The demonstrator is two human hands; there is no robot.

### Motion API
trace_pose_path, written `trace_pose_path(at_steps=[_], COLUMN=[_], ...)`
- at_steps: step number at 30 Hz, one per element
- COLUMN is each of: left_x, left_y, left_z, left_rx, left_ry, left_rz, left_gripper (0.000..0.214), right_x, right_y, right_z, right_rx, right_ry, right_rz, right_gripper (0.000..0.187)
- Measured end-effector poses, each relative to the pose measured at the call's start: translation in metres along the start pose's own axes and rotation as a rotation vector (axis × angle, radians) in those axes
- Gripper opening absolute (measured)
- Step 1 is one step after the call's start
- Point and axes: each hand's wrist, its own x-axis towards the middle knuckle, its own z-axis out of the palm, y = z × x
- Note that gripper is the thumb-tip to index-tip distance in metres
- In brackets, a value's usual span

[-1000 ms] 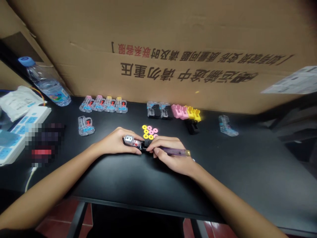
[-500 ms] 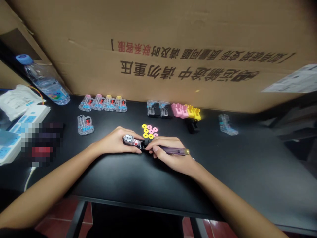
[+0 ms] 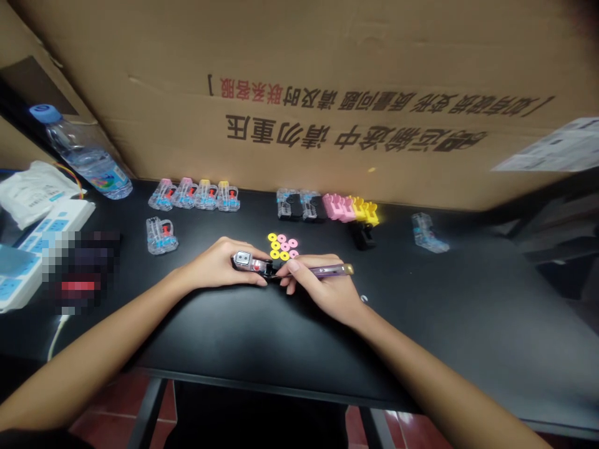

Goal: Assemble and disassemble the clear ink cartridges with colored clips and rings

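My left hand [image 3: 218, 265] is closed over a small clear plastic part [image 3: 247, 262] with a red inside, pressing it to the black table [image 3: 444, 312]. My right hand [image 3: 322, 287] grips a thin purple screwdriver [image 3: 330, 270] like a pen, its tip against the part's right end. Just behind my fingers lies a cluster of several yellow and pink rings [image 3: 282, 246].
Along the cardboard wall [image 3: 327, 81] stand a row of clear parts [image 3: 196, 195], one apart [image 3: 161, 235], darker parts [image 3: 299, 206], pink and yellow pieces [image 3: 352, 210] and a lone clear part [image 3: 428, 232]. A water bottle [image 3: 82, 156], a bag and a power strip [image 3: 37, 240] sit at left.
My right hand has tilted the screwdriver so its handle end sits higher and farther back. My left hand and the clear part have stayed in place.
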Motion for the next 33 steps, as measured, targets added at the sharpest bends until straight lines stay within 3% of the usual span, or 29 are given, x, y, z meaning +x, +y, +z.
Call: trace_pose_path(at_steps=[19, 26, 33], left_x=[-0.002, -0.001, -0.001], left_y=[-0.002, 0.003, 0.005], left_z=[-0.003, -0.004, -0.005], left_rx=[0.024, 0.030, 0.135], left_ry=[-0.016, -0.029, 0.240], left_rz=[-0.044, 0.024, 0.140], left_gripper=[0.059, 0.042, 0.041], right_x=[0.001, 0.004, 0.004], right_y=[0.000, -0.005, -0.005], right_z=[-0.003, -0.012, -0.015], right_rx=[-0.004, 0.022, -0.028], right_ry=[0.007, 0.187, 0.348], right_rz=[-0.026, -0.022, -0.100], right_gripper=[0.035, 0.038, 0.041])
